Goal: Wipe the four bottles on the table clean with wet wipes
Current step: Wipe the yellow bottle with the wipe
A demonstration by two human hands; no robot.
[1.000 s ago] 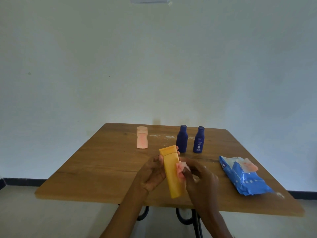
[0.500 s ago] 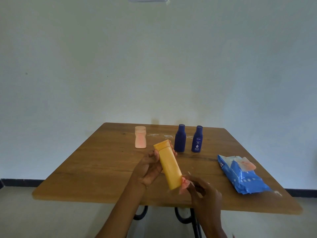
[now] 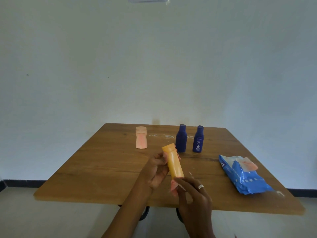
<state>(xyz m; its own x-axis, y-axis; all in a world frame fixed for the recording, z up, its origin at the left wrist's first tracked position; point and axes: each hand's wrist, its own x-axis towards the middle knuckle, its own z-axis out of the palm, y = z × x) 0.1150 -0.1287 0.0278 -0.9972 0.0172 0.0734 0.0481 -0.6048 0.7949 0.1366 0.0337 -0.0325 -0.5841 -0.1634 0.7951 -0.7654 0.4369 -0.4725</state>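
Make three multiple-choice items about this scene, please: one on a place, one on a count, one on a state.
1. Where does the wipes pack lie?
A. on the table's right side
B. beside the pink bottle
C. on the floor

2. How many bottles stand on the table?
A. one
B. three
C. four

3. What does the left hand hold?
A. nothing
B. a blue bottle
C. the yellow bottle

Answers:
1. A: the pack lies near the right edge, apart from the bottles.
2. B: the pink bottle and two blue bottles stand; the fourth is held above the table.
3. C: its fingers curl round the yellow bottle, while the right hand pinches a wipe at its lower end.
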